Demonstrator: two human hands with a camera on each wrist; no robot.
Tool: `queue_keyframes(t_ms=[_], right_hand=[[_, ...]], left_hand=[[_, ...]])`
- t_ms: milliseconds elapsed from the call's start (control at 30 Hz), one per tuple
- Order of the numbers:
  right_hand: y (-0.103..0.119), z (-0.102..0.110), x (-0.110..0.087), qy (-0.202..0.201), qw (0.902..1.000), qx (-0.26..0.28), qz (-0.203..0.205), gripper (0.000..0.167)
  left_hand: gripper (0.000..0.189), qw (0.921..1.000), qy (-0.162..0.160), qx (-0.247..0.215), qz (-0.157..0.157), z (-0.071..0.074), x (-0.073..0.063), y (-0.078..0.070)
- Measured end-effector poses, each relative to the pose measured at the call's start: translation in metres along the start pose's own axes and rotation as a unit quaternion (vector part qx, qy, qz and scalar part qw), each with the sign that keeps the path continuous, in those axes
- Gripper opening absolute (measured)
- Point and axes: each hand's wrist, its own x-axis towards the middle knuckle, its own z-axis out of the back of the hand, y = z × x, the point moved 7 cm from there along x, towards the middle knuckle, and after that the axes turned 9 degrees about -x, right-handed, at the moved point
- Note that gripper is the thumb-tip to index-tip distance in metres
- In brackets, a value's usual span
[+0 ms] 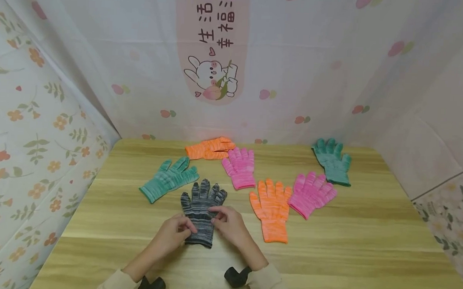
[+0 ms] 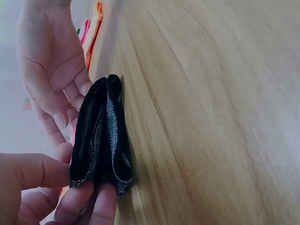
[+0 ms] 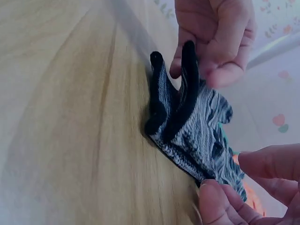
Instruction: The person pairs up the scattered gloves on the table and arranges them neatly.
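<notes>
A black-and-grey striped knit glove (image 1: 199, 209) lies on the table with its fingers pointing away from me and its cuff toward me. My left hand (image 1: 174, 235) pinches the cuff's left side, thumb above and fingertips under the edge; the cuff opening (image 2: 96, 136) gapes in the left wrist view. On the glove's right side is my right hand (image 1: 230, 225), its fingers loosely bent and apart. In the right wrist view, one fingertip (image 3: 211, 187) of that hand meets the glove's side edge, while another finger stands off it.
Around it lie a green glove (image 1: 168, 179) and an orange glove (image 1: 206, 149) to the left and behind, a pink glove (image 1: 240, 168) behind, and another orange glove (image 1: 273, 212), pink glove (image 1: 310, 194) and green glove (image 1: 333, 161) to the right. A printed curtain (image 1: 295, 70) backs the wooden table (image 1: 346, 259).
</notes>
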Motion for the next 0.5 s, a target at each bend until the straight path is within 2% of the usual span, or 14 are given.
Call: queue_keyframes(t_ms=[100,233,367,500], right_hand=[[-0.001,0.0017,0.0012,0.0,0.9997,-0.024,0.0,0.026],[-0.0002,0.0026,0.0016,0.006,0.9988,-0.047,0.008,0.024],[0.0026,0.0004,0.0022,0.017,0.9974,-0.068,0.021,0.026],[0.0048,-0.0014,0.0025,0.027,0.9953,-0.092,0.015,0.024]], left_hand=[[0.015,1.0,0.007,-0.002,0.003,0.0,0.0004,0.0021],[0.015,0.9999,0.01,0.008,-0.011,0.0,0.0028,0.0021],[0.018,0.9993,-0.007,0.031,-0.022,0.0005,0.0056,0.0004],[0.018,0.9993,-0.029,0.015,-0.016,0.0019,0.0086,0.0011]])
